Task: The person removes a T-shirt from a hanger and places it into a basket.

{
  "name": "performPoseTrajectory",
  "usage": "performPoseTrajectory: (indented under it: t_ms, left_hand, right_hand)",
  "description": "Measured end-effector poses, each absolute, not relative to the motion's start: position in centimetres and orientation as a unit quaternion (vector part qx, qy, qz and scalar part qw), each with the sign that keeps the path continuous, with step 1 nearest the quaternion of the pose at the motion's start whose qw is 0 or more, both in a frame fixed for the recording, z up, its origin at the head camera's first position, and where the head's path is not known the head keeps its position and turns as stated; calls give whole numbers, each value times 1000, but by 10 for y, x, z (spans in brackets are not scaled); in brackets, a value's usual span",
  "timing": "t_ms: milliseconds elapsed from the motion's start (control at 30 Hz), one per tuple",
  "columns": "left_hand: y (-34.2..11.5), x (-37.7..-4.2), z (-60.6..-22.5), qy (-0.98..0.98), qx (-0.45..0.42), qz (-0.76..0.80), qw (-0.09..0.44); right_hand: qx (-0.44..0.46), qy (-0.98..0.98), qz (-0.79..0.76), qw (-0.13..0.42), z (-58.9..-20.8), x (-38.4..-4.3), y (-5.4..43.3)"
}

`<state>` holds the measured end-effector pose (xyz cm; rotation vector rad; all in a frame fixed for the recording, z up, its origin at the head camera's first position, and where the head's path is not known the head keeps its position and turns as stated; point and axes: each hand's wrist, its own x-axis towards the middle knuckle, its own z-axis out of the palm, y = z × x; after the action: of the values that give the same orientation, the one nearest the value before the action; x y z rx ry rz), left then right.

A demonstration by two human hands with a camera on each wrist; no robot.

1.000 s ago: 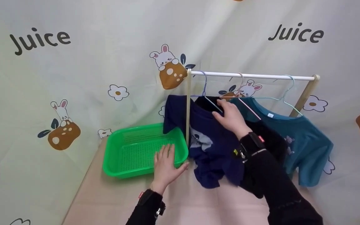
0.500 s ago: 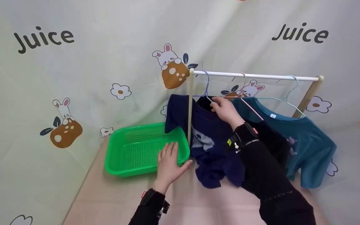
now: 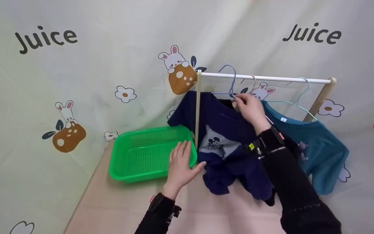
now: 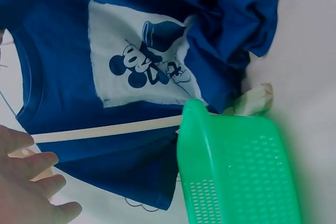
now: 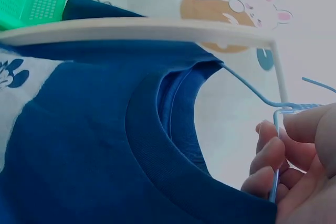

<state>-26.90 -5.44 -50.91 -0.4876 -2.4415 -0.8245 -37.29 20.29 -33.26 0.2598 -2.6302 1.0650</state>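
My right hand (image 3: 252, 109) pinches a blue hanger (image 3: 233, 81) just below its hook. On that hanger is a navy T-shirt (image 3: 226, 122) with a Mickey Mouse print, which shows close up in the left wrist view. The hook stands raised above the white rod of the clothes rack (image 3: 273, 78). In the right wrist view my thumb and fingers close round the hanger's wire beside the shirt's neckline (image 5: 152, 129). My left hand (image 3: 181, 167), fingers spread and straight, is at the near right side of a green basket (image 3: 118, 175); whether it touches the rim I cannot tell.
A teal top (image 3: 323, 149) hangs from a mint hanger (image 3: 299, 97) at the rack's right. Between the two shirts a pink hanger (image 3: 254, 81) and a black garment are mostly covered. A wooden post (image 3: 198, 107) stands between basket and shirt. A printed curtain (image 3: 125, 58) hangs behind.
My right hand has taken hold of the blue hanger and moved it up and to the right, lifting its hook off the rod. The navy T-shirt has come along. My left hand has shifted slightly right.
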Motion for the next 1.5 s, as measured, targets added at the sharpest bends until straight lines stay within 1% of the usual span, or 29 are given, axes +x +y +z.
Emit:
performPoseTrajectory:
  t_ms: [267,400,600,1033,1133,1300,1367,1500]
  left_hand:
    - [-54,-269,-503,-896,-187,-297,271]
    - [-54,-269,-507,-895,-188,-292,279]
    - [-53,-270,-513,-896,-188,-294,275]
    - [-50,-267,-518,-905,-184,-295,243]
    - [-49,-269,-519,-903,-189,-288,256]
    - [-47,-274,-521,-892,-207,-269,298]
    - [-47,-276,-522,-889,-213,-259,310]
    - [-44,-279,-521,-885,-225,-247,324]
  right_hand:
    - [82,-914,344,200,-355,-356,228]
    - [79,-915,326,223,-370,-348,235]
    - [95,-905,325,258,-394,-335,247]
    - [132,-891,355,251,-442,-304,263]
    - [159,-883,355,263,-454,-297,265]
    - [222,-860,343,305,-472,-283,264]
    - [246,-852,333,321,-476,-277,262]
    - [285,-842,312,335,-481,-265,257]
